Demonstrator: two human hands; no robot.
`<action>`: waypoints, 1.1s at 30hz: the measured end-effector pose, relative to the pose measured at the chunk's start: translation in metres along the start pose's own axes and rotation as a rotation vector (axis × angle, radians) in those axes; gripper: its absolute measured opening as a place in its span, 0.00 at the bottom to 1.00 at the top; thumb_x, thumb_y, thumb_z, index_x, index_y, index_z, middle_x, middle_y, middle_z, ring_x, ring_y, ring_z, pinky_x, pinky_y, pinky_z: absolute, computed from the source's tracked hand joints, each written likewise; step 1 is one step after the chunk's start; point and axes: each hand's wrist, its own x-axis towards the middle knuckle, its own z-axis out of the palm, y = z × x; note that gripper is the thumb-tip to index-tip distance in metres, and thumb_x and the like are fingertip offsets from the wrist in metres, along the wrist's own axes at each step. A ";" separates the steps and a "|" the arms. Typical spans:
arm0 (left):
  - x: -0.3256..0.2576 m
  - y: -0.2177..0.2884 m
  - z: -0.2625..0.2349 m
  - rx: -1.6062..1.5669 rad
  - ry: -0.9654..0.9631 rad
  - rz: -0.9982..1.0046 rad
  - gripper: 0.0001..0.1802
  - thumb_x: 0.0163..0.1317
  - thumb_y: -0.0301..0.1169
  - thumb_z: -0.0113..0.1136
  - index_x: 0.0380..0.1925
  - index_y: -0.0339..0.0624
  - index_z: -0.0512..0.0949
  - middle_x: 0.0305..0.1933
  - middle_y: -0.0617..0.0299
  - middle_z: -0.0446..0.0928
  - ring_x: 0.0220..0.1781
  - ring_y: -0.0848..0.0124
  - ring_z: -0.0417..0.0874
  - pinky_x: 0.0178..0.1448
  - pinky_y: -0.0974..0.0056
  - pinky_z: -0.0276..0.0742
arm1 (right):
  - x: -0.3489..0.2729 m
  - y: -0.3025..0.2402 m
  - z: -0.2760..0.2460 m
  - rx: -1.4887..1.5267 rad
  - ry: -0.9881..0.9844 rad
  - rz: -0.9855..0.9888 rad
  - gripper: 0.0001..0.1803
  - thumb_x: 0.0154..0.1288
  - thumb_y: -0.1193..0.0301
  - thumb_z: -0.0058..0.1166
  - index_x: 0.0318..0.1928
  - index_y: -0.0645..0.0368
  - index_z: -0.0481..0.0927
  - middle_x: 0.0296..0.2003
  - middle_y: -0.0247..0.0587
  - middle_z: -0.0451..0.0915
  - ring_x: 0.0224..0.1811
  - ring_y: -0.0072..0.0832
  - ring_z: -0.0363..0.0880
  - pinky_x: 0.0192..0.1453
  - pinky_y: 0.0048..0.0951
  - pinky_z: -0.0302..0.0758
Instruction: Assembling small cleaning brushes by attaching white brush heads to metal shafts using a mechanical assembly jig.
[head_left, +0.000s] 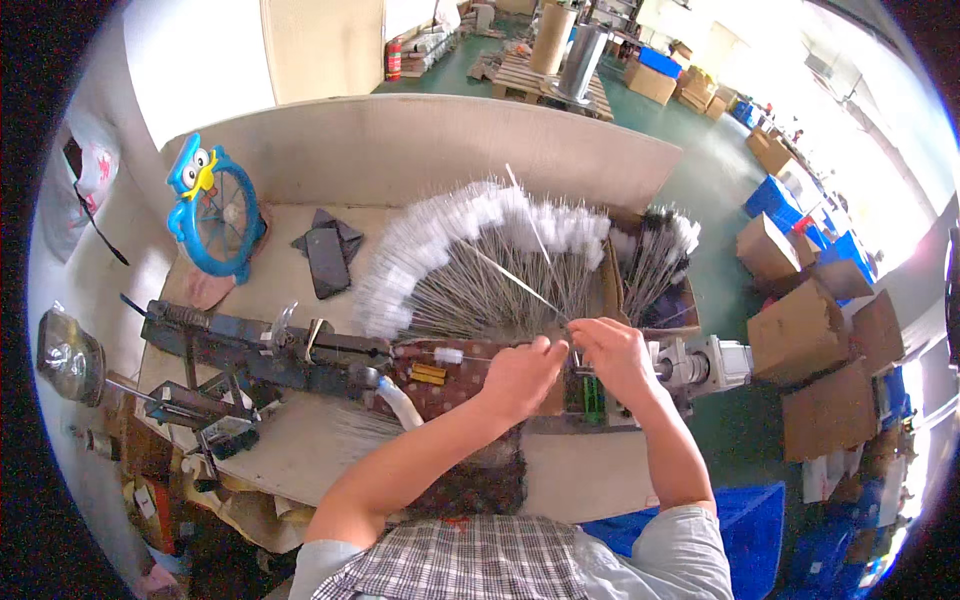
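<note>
My left hand is closed above the middle of the bench, fingers curled. A thin wire runs left from it to a small brush with a white bristle tuft, lying over a brown spotted cloth. Close by on the right, my right hand pinches its thumb and fingers together. A thin pale rod slants from the upper left down to those fingertips; their exact grip is hidden. Beyond both hands fans a big heap of wire-stemmed brushes with white tufts. Two yellow pieces lie on the cloth.
A motor-like metal unit stands right of my hands, a dark clamping fixture left. Behind are a blue cartoon-bird fan, a dark phone and a box of dark-tufted brushes. A low panel borders the bench.
</note>
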 end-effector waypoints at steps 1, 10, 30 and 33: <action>0.001 -0.002 0.002 0.012 -0.001 -0.005 0.09 0.56 0.32 0.55 0.36 0.44 0.72 0.32 0.57 0.72 0.30 0.56 0.79 0.31 0.53 0.75 | 0.001 0.001 0.001 0.011 0.001 -0.006 0.10 0.56 0.77 0.53 0.40 0.62 0.79 0.31 0.47 0.80 0.34 0.42 0.80 0.37 0.34 0.75; 0.013 0.020 -0.010 0.412 -0.041 0.156 0.05 0.44 0.31 0.56 0.22 0.43 0.76 0.26 0.62 0.73 0.35 0.65 0.78 0.35 0.61 0.73 | -0.003 0.016 0.006 -0.048 0.035 0.057 0.06 0.57 0.72 0.54 0.36 0.55 0.79 0.30 0.44 0.80 0.33 0.44 0.79 0.35 0.37 0.75; -0.136 -0.032 -0.038 -1.120 0.226 -0.998 0.17 0.61 0.44 0.54 0.30 0.42 0.80 0.24 0.65 0.76 0.26 0.74 0.76 0.29 0.67 0.72 | 0.051 -0.065 0.117 0.134 -0.226 -0.514 0.04 0.49 0.67 0.56 0.26 0.51 0.82 0.25 0.29 0.78 0.33 0.31 0.75 0.38 0.32 0.74; -0.178 -0.085 -0.041 -1.857 0.470 -1.233 0.26 0.63 0.54 0.47 0.28 0.42 0.79 0.23 0.64 0.76 0.23 0.74 0.73 0.29 0.70 0.70 | 0.055 -0.078 0.138 0.109 -0.196 -0.490 0.04 0.50 0.67 0.56 0.26 0.52 0.81 0.25 0.30 0.78 0.35 0.32 0.75 0.39 0.32 0.74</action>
